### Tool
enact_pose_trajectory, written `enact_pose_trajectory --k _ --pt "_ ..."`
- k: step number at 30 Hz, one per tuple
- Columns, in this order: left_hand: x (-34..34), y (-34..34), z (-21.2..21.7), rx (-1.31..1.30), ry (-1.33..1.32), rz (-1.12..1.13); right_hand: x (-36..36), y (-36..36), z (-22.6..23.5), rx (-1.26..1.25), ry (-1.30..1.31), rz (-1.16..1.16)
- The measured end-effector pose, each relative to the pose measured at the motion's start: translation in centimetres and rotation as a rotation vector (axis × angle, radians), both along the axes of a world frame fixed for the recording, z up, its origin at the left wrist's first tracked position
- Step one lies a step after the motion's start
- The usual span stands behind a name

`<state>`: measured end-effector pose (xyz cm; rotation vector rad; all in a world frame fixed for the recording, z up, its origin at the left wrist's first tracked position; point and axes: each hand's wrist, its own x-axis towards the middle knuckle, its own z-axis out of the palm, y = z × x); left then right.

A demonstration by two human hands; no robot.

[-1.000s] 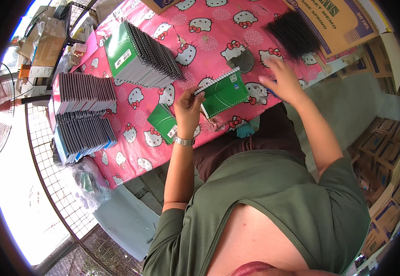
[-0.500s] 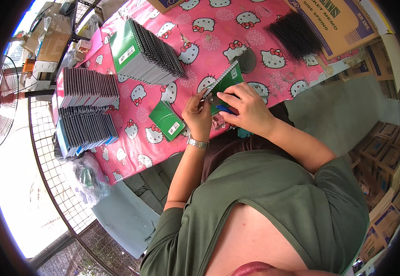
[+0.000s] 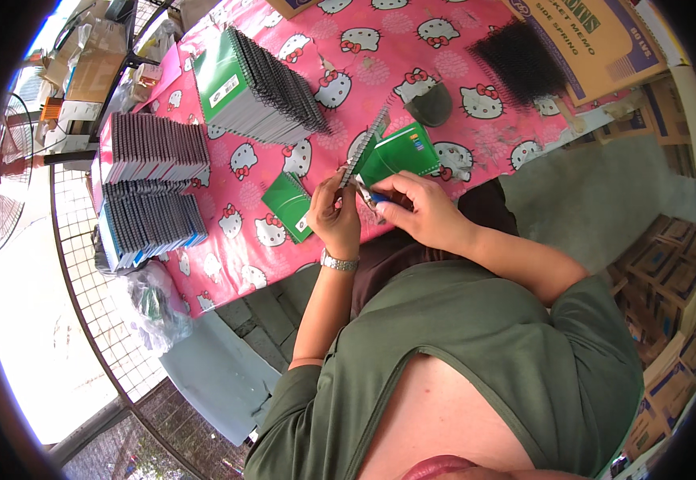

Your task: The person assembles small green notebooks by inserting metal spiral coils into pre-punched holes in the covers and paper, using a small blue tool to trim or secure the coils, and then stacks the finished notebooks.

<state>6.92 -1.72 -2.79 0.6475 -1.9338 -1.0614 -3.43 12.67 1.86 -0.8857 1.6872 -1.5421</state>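
Observation:
My left hand (image 3: 336, 214), a metal-band watch on its wrist, is closed around the near end of the spine of a green spiral notebook (image 3: 402, 155). The notebook is tilted, its coil edge pointing away from me and a green cover facing right. In my right hand (image 3: 426, 210) is a pair of blue-handled pliers (image 3: 377, 198), with metal jaws close to the coil's near end. Whether the jaws touch the wire I cannot tell. Just left of my left hand, another small green spiral notebook (image 3: 287, 204) lies flat on the table.
A tall stack of green notebooks (image 3: 232, 84) stands on the pink patterned tablecloth (image 3: 380, 76). Further left are two more notebook stacks (image 3: 156, 150). Black wire coils (image 3: 516, 62) lie at the far right beside a cardboard box (image 3: 584, 48). A dark rounded object (image 3: 429, 106) sits beyond the held notebook.
The held notebook has turned, so more of its green cover shows to the right. My right hand and the pliers have shifted slightly nearer to me, still by the coil's end.

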Motion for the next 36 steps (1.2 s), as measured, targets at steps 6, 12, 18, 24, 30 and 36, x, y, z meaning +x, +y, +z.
enact_pose_trajectory --k 6,12,18,24,30,36 --pt "0.8 -0.1 0.9 -0.007 -0.075 -0.031 -0.9 -0.5 0.2 -0.083 0.573 -0.052" --pt "1.0 -0.3 0.9 0.036 -0.019 0.000 -1.2 -0.5 0.7 -0.118 0.666 -0.048" --pt "1.4 -0.3 1.8 -0.048 -0.057 0.039 -1.1 -0.6 0.8 -0.143 0.678 -0.010" --pt "1.9 0.0 2.9 -0.143 -0.111 0.058 -0.3 -0.5 0.5 -0.070 0.257 0.108" --pt "4.1 0.5 2.3 0.225 0.108 0.111 -0.4 -0.9 0.5 0.067 -0.429 0.283" --pt "11.3 -2.5 0.9 0.721 0.376 0.364 -7.7 4.5 -2.1 0.161 0.457 -0.229"
